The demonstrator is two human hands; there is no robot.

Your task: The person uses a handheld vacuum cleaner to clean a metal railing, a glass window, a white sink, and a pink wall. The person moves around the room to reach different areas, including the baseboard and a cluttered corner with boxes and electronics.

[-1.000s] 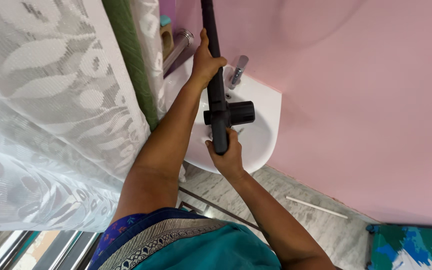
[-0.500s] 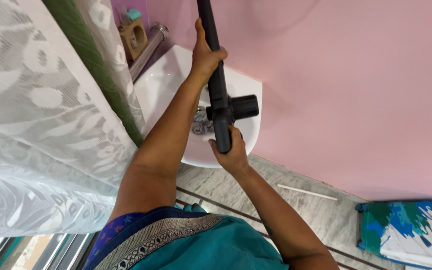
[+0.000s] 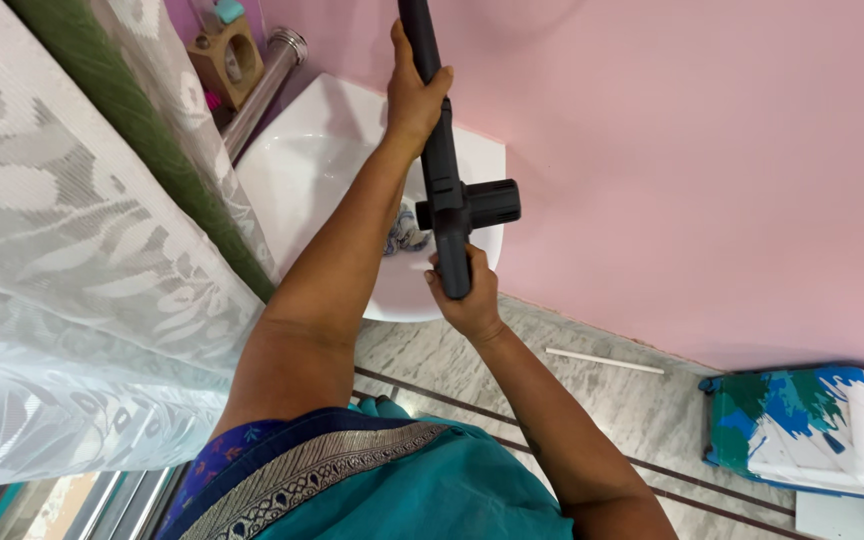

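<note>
above the sink, both hands wrap fingers round the pole: left hand at 12, right hand at 6. best kept spaced, steadying it.

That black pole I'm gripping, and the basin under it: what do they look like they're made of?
The black pole, gripped by the left hand and right hand, looks like matte moulded plastic: dull sheen, with a chunky side barrel. The basin looks like glazed white ceramic, glossy and smooth-rimmed.

The view has swung right, baring more of the white basin, perhaps with the black pole raised slightly
</note>
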